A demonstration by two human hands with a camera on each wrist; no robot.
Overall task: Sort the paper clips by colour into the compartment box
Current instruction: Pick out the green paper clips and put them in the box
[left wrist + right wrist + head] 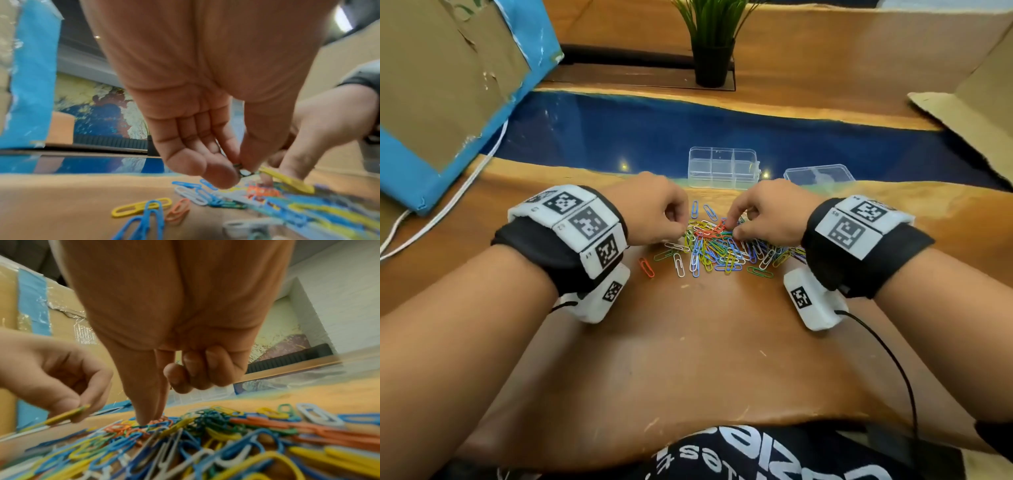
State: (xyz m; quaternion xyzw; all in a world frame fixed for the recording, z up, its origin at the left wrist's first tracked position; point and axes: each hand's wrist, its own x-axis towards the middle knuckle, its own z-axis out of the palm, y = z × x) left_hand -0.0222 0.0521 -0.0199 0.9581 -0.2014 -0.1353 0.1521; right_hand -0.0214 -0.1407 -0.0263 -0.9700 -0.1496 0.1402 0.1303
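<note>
Left hand [654, 212] fingers pinch yellow clip [68, 414]; right hand [767, 212] thumb, forefinger pinch orange clip [158, 421] atop pile [722, 248]

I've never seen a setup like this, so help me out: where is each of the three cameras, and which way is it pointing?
Head: worn on the head, looking down over both forearms at the left hand, right hand, paper clip pile and compartment box.
Left wrist: under the left palm, looking along the fingers, which pinch a yellow paper clip.
Right wrist: under the right palm, looking along the thumb and forefinger dipping into the pile.
Shared: each wrist view shows the other hand; all show the clips.
</note>
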